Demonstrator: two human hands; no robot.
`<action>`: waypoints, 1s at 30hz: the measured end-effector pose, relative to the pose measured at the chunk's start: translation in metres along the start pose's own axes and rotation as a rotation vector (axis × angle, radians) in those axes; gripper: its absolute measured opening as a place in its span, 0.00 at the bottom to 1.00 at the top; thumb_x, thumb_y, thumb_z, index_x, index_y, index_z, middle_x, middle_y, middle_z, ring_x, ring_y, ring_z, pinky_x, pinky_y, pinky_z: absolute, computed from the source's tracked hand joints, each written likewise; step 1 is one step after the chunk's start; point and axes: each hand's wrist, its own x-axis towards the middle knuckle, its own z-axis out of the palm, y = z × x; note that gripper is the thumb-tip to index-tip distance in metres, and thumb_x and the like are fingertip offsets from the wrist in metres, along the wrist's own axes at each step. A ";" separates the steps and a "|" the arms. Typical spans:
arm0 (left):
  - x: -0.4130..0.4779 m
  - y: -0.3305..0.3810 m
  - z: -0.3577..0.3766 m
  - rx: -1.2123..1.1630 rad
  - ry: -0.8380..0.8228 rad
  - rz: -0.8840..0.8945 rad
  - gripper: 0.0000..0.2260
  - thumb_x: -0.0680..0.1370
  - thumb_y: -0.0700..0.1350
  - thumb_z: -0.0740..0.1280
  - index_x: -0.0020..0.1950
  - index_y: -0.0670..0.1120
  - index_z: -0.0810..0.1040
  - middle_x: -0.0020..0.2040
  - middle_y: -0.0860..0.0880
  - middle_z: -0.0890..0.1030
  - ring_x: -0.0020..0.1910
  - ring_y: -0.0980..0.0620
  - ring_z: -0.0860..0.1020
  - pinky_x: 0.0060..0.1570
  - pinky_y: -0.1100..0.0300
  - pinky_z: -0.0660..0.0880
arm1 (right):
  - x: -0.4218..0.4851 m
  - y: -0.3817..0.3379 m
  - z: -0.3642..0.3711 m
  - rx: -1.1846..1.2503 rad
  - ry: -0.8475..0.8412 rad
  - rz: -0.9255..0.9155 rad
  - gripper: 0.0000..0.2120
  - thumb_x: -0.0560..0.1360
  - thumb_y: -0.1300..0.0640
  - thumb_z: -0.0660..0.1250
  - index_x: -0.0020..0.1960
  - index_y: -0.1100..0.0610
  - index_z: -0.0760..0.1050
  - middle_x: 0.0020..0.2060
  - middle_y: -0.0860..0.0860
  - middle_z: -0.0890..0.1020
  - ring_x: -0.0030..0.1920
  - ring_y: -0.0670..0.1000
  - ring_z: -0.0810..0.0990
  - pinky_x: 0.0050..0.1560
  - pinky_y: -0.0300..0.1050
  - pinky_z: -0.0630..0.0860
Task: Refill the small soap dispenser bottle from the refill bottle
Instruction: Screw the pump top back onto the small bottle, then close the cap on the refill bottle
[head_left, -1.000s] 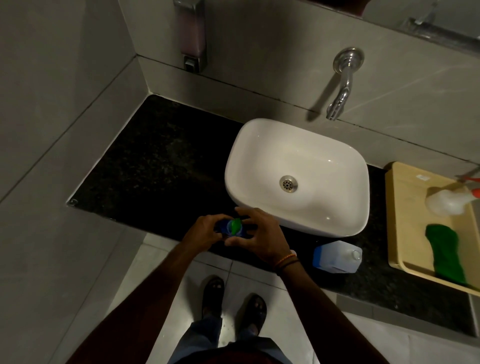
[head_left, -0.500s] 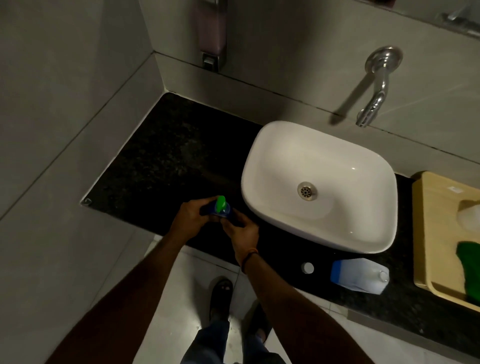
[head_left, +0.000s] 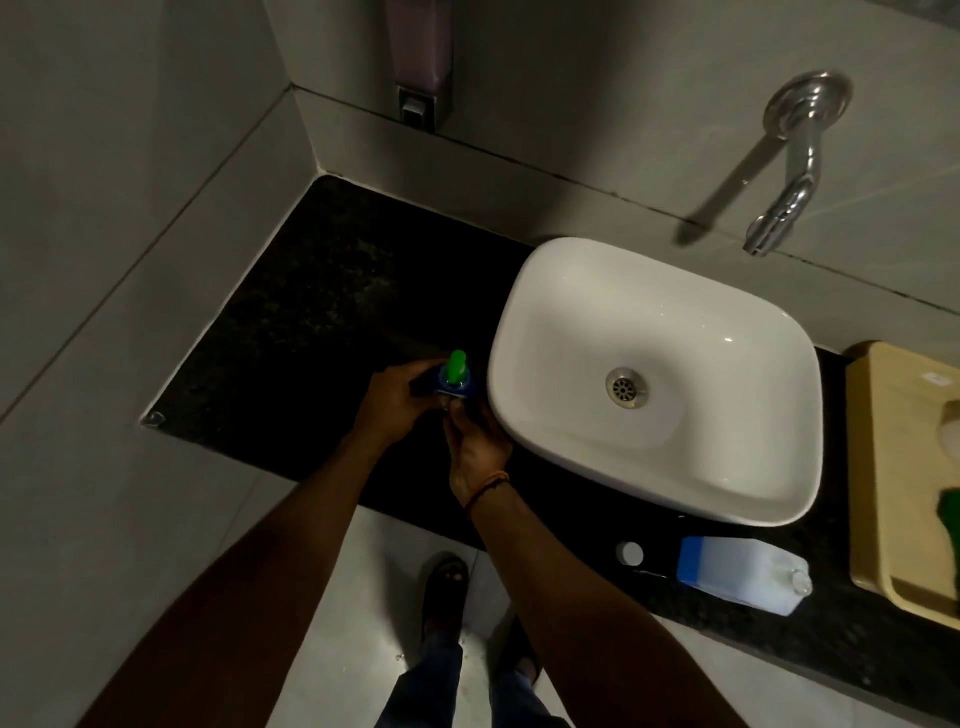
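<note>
Black speckled counter (head_left: 291, 332) runs along the near edge, where the refill bottle (head_left: 743, 574) lies on its side with its white cap (head_left: 629, 553) just beside it. Further in, the left hand (head_left: 395, 397) wraps the small blue dispenser bottle (head_left: 452, 385), and the right hand (head_left: 475, 441) touches its base, fingers curled. Its green pump (head_left: 458, 366) stands up just beside the white basin (head_left: 660, 374). Beyond, a chrome tap (head_left: 789, 171) juts from the wall.
</note>
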 end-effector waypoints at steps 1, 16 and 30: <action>0.000 -0.001 0.001 -0.002 0.004 -0.007 0.26 0.68 0.53 0.80 0.65 0.59 0.79 0.57 0.59 0.82 0.53 0.75 0.76 0.53 0.78 0.70 | 0.000 -0.001 0.000 0.029 -0.003 0.003 0.20 0.76 0.73 0.67 0.68 0.70 0.73 0.57 0.63 0.80 0.51 0.57 0.80 0.51 0.47 0.78; -0.004 0.002 0.007 -0.124 -0.015 -0.086 0.31 0.69 0.46 0.80 0.70 0.57 0.75 0.64 0.62 0.79 0.63 0.62 0.77 0.64 0.66 0.73 | 0.007 -0.001 -0.004 0.091 0.015 0.050 0.18 0.75 0.74 0.68 0.63 0.64 0.76 0.52 0.58 0.83 0.48 0.54 0.82 0.49 0.47 0.80; -0.212 0.031 0.141 0.218 -0.225 -0.108 0.26 0.76 0.53 0.73 0.73 0.55 0.71 0.75 0.60 0.66 0.74 0.58 0.66 0.67 0.73 0.60 | -0.119 -0.048 -0.245 -1.211 -0.175 -0.109 0.19 0.75 0.63 0.73 0.63 0.49 0.79 0.58 0.43 0.81 0.56 0.43 0.81 0.59 0.33 0.77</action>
